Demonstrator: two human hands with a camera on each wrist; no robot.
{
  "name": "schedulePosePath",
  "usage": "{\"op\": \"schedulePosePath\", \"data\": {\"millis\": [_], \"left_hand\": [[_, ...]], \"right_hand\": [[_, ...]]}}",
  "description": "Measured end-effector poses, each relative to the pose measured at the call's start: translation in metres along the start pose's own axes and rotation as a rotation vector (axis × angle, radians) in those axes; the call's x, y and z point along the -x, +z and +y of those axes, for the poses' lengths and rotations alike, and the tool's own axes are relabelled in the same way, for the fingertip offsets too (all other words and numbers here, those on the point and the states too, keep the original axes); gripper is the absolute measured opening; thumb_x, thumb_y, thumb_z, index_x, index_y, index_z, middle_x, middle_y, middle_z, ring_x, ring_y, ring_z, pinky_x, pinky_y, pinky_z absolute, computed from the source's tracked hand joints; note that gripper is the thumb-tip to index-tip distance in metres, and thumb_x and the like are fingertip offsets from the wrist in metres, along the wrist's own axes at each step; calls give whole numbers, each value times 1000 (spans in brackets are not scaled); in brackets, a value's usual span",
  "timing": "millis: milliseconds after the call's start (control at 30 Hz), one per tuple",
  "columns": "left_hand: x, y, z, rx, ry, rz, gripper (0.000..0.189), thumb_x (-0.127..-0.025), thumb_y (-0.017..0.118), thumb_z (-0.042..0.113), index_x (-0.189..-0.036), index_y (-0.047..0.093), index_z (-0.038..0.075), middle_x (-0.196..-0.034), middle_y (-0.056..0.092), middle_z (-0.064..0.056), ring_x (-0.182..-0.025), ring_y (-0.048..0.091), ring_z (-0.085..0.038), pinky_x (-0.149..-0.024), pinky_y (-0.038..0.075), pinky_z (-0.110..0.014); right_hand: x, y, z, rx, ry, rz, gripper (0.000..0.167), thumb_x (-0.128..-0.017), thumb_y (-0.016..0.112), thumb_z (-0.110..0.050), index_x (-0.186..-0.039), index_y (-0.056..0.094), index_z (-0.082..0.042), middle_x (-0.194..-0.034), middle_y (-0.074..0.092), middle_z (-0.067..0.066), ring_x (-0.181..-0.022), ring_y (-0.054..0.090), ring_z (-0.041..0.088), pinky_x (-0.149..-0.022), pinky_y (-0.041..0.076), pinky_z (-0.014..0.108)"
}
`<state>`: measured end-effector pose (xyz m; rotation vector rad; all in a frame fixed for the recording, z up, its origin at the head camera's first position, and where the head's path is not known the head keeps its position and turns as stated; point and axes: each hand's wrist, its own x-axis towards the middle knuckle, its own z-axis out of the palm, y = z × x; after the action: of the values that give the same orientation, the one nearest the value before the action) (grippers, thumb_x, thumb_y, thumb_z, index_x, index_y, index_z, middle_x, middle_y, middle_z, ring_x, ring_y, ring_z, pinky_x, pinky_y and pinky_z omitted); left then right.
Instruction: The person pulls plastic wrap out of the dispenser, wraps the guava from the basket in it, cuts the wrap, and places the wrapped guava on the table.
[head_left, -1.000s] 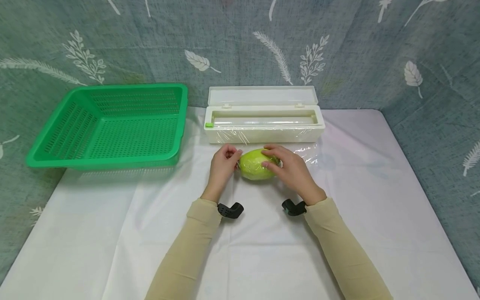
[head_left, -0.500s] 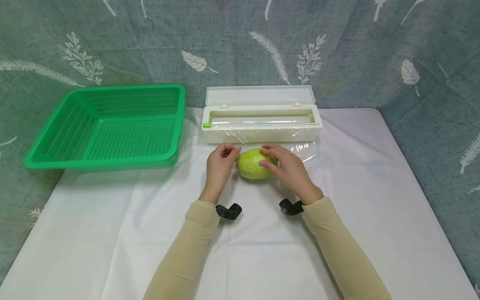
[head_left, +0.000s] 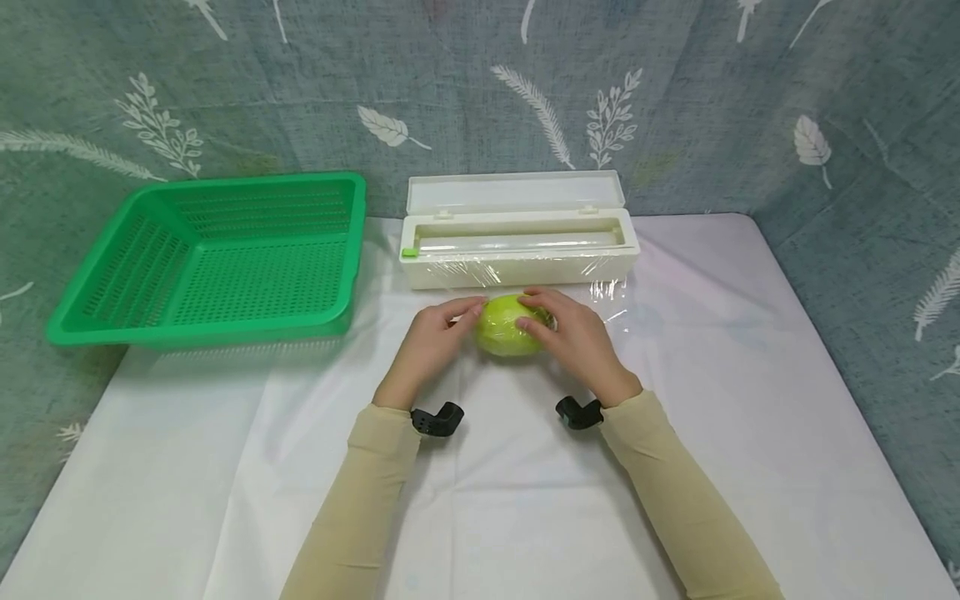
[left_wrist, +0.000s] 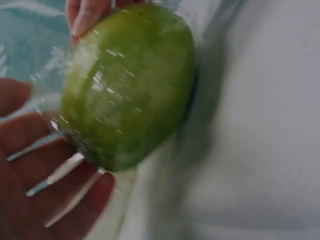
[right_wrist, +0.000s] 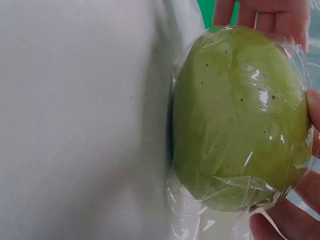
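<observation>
A yellow-green oval fruit (head_left: 501,329) wrapped in clear cling film (right_wrist: 245,187) lies on the white cloth. My right hand (head_left: 581,337) holds the fruit at its right end, thumb on top and fingers around the far side. At the left end is my left hand (head_left: 426,346); the left wrist view shows its fingers (left_wrist: 47,165) extended and spread, with the fingertips right at the film. Small dark specks dot the fruit's skin in the right wrist view. The film is creased and bunched at its ends.
Behind the fruit stands a white cling film box (head_left: 517,271), lid raised, the roll inside and film hanging over its front. A loose film edge (head_left: 611,308) lies at its right front. A green basket (head_left: 198,333) stands at left. Patterned cloth (head_left: 450,83) hangs behind.
My left hand has loosened from a pinch at the fruit's left end, its fingers spreading and its wrist swinging left. The fruit has turned slightly in the right hand. The head view has shifted slightly.
</observation>
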<state>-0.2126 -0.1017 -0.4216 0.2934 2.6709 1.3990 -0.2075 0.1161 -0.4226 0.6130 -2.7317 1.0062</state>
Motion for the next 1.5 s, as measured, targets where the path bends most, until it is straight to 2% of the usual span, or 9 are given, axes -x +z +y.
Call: {"op": "schedulePosePath", "data": {"millis": [200,333,433,633,733,967,1067,1300,1500], "left_hand": [[7,2,20,-292,121,-155,62,-86,55,39,-137,35,10,-138,37,-3,-121,39,-20,-98,32,-35],[8,12,27,-447,180,-145,77,-82,62,38,-138,26,0,-140,30,-12,-127,29,-25,-102,25,-37],[10,19,28,-486,170,-100,82,-80,63,40,-139,23,1,-139,30,-13,-126,29,-27,-100,28,-38],[11,32,25,-497,151,-7,86,-78,61,50,-141,22,7,-135,31,-14,-121,30,-29,-90,38,-41],[10,39,24,-474,151,47,87,-77,59,54,-139,24,4,-133,31,-15,-119,30,-30,-87,40,-41],[6,51,21,-464,163,166,87,-75,57,59,-134,27,1,-129,33,-15,-115,31,-29,-84,41,-39],[5,52,20,-449,164,178,88,-75,56,61,-134,28,3,-129,33,-13,-114,32,-28,-82,41,-38],[5,51,21,-413,117,149,89,-73,56,64,-135,29,6,-130,31,-9,-117,29,-25,-86,39,-38],[4,49,20,-390,76,131,90,-72,58,63,-136,28,8,-131,32,-7,-118,30,-22,-90,37,-38]], "right_hand": [[0,2,0,11,4,6,41,-84,58,-42,-115,60,-16,-123,53,-2,-115,47,16,-90,39,36],[0,4,0,17,16,16,42,-84,57,-43,-116,59,-15,-124,52,0,-116,45,17,-91,38,37],[1,5,-2,18,21,31,42,-83,58,-42,-115,60,-15,-123,52,0,-116,45,16,-91,37,36],[1,7,-5,23,-6,65,39,-83,60,-40,-112,61,-14,-120,54,0,-112,48,15,-89,39,35],[1,7,-5,35,-12,61,38,-83,60,-40,-112,61,-15,-121,53,0,-112,47,15,-89,39,35],[0,-3,-9,45,13,-64,42,-91,44,-43,-121,55,-16,-128,48,0,-119,41,17,-94,34,38],[0,-15,-8,35,36,-151,47,-90,46,-46,-126,51,-16,-130,45,0,-121,38,17,-97,31,38],[3,-49,10,84,93,-322,61,-77,68,-40,-128,48,-15,-131,45,4,-122,36,24,-97,29,42],[8,-66,24,139,186,-392,46,-78,69,-23,-121,56,-12,-111,58,6,-97,50,24,-80,39,40]]}}
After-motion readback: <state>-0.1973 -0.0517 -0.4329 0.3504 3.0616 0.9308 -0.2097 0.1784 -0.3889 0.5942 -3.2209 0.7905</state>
